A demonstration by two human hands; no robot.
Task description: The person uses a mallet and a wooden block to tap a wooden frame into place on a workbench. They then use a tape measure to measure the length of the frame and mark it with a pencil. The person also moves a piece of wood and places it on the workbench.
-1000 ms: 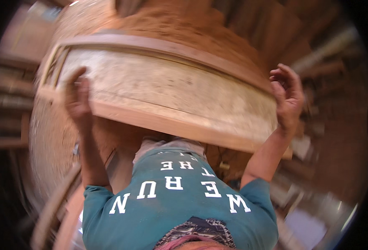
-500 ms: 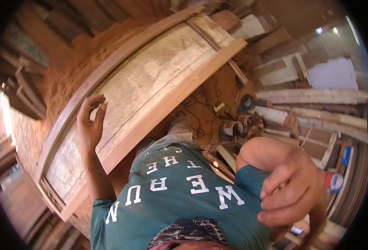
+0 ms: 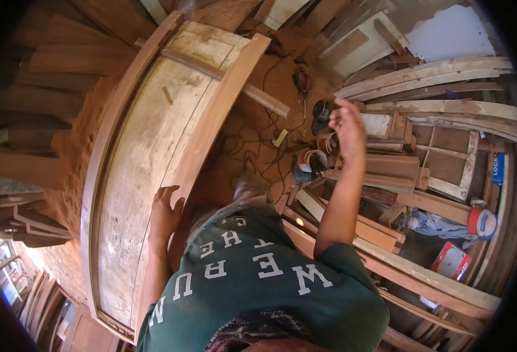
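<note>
My left hand [image 3: 166, 212] is at the near wooden rail [image 3: 220, 111] of a long frame, fingers curved and thumb apart. It appears to rest on the rail's edge; nothing shows in its grasp. A pale, worn board [image 3: 147, 146] lies between that rail and the darker far rail [image 3: 103, 135]. Across the frame's far end runs a narrow crosspiece [image 3: 194, 63], and a small wood sliver [image 3: 167, 95] lies on the board. Out to the right, my right hand [image 3: 349, 130] is raised with loosely bent fingers, slightly blurred and holding nothing visible.
Sawdust [image 3: 74, 144] is heaped beyond the frame. Cables [image 3: 262, 141] and a power tool [image 3: 301, 81] lie on the floor ahead. Tubs [image 3: 312, 161] stand near my legs. Stacked planks [image 3: 440, 108], a window-like wooden frame [image 3: 449, 155] and a red-white tub [image 3: 482, 223] fill the right.
My left hand has come down from over the board to the near rail. My right hand has swung from close at the lower right out ahead. The view has turned right.
</note>
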